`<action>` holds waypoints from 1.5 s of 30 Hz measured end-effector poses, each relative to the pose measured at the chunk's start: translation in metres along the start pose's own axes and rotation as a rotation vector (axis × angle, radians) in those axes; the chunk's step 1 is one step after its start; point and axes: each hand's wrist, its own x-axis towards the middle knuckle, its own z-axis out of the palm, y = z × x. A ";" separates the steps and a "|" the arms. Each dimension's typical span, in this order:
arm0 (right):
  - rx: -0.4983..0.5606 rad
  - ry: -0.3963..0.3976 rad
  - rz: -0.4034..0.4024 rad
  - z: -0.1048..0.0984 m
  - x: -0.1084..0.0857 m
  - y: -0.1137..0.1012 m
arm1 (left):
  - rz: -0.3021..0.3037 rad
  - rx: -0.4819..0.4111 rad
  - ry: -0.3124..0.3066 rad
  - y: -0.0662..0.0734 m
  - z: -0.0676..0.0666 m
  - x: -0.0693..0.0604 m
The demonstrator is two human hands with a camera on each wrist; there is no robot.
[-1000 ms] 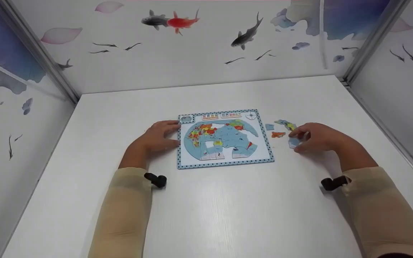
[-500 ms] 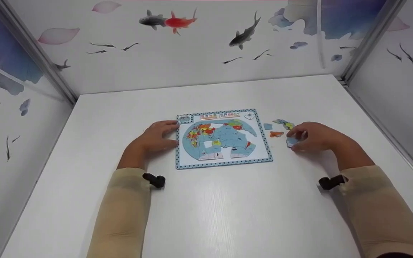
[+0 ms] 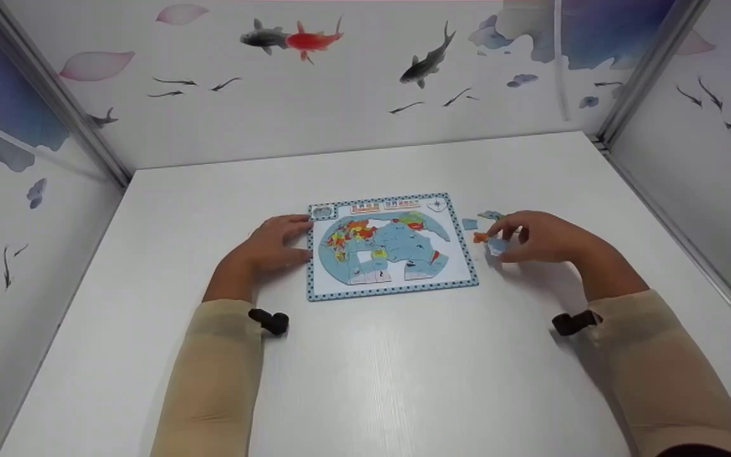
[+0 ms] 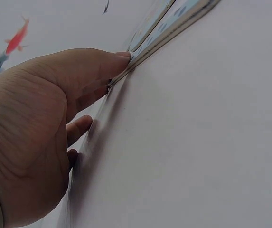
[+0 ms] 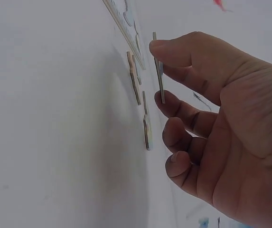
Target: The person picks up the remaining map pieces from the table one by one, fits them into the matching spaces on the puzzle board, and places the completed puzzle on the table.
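Observation:
A flat world-map puzzle board (image 3: 397, 293) with a blue dotted border lies on the white table. White gaps show in its blue map. My left hand (image 3: 265, 244) rests at the board's left edge; in the left wrist view its thumb (image 4: 112, 64) touches the rim and the fingers extend loosely. To the right of the board, my right hand (image 3: 546, 236) pinches a pale blue puzzle piece (image 3: 497, 247). The right wrist view has this piece (image 5: 157, 66) edge-on between thumb and fingers, lifted off the table.
Loose puzzle pieces lie right of the board: a small blue one (image 3: 469, 224), an orange one (image 3: 480, 237), and a blue-green one (image 3: 490, 215) partly behind my right hand. Walls painted with fish (image 3: 428, 60) enclose the table (image 3: 365, 381) at the back and sides.
My right hand has moved left with the pale blue piece, from beyond the loose pieces to nearer the board. The left hand stays at the board's edge. The whole view shifts slightly.

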 end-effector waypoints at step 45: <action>0.014 -0.070 -0.280 0.049 0.034 -0.138 | 0.005 0.002 -0.006 -0.002 0.000 0.002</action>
